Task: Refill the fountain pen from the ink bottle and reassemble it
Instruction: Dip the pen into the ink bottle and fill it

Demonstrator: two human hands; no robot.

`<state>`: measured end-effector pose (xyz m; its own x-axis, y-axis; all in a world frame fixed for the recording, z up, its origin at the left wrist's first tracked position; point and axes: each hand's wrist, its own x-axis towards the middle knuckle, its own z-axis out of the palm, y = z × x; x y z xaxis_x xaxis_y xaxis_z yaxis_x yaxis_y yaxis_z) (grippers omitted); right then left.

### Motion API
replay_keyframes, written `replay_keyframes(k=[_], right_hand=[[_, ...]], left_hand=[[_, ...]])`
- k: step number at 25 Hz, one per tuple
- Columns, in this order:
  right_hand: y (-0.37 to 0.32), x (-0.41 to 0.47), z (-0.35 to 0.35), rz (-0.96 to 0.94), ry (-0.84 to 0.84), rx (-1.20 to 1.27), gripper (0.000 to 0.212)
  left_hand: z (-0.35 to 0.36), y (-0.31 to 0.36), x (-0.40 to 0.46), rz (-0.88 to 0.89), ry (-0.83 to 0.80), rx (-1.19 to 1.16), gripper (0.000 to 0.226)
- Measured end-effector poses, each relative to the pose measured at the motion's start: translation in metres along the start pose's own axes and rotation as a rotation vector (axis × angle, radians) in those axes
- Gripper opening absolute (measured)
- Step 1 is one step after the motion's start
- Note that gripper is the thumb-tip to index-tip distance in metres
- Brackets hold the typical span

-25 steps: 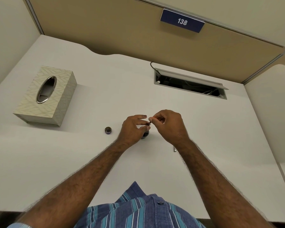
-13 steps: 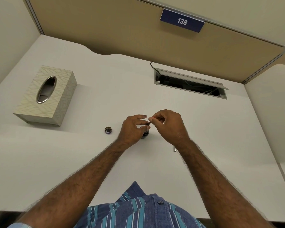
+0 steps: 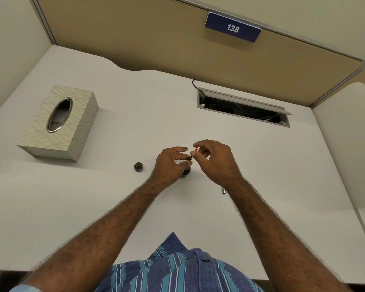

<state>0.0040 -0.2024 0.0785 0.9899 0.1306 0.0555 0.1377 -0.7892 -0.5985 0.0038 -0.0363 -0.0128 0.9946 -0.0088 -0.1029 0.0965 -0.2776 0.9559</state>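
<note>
Both hands meet above the small dark ink bottle, which stands on the white desk and is half hidden behind my left hand. My left hand pinches a small dark pen section between thumb and fingers. My right hand holds a thin part with a red tip at its fingertips, right beside the dark section. The bottle's cap lies on the desk to the left. A silver pen part peeks out under my right wrist.
A patterned tissue box sits at the far left of the desk. An open cable slot with wires is set into the desk at the back right. A tan partition with a "138" sign stands behind.
My right hand has drawn slightly up and away from the left, and the red tip of the part it holds now shows. The arms have hardly moved.
</note>
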Motion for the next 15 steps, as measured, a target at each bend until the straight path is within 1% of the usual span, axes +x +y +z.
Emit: replay_keyframes(k=[3,5,8,11,13,15], right_hand=[[0.0001,-0.0006,-0.0018,-0.028,0.001,-0.010,0.012],[0.0001,0.0018,-0.0014,-0.003,0.009,-0.026,0.010],[0.0003,0.0036,-0.0009,0.038,0.014,-0.031,0.013],[-0.0002,0.0004,-0.0016,0.011,-0.002,0.000,0.012],[-0.0001,-0.0004,-0.0018,-0.018,-0.009,-0.007,0.015],[0.0000,0.0008,-0.0017,-0.022,0.000,-0.021,0.013]], left_hand=[[0.0002,-0.0007,0.0007,-0.007,-0.007,0.004,0.020],[0.0004,-0.0014,0.0007,-0.008,-0.008,0.003,0.020],[0.0010,-0.0016,0.0005,-0.006,-0.012,0.004,0.020],[0.0007,-0.0013,0.0010,0.000,-0.002,0.002,0.019],[0.0007,-0.0018,0.0012,0.001,-0.002,0.007,0.019],[0.0007,-0.0024,0.0012,-0.006,-0.009,0.007,0.019]])
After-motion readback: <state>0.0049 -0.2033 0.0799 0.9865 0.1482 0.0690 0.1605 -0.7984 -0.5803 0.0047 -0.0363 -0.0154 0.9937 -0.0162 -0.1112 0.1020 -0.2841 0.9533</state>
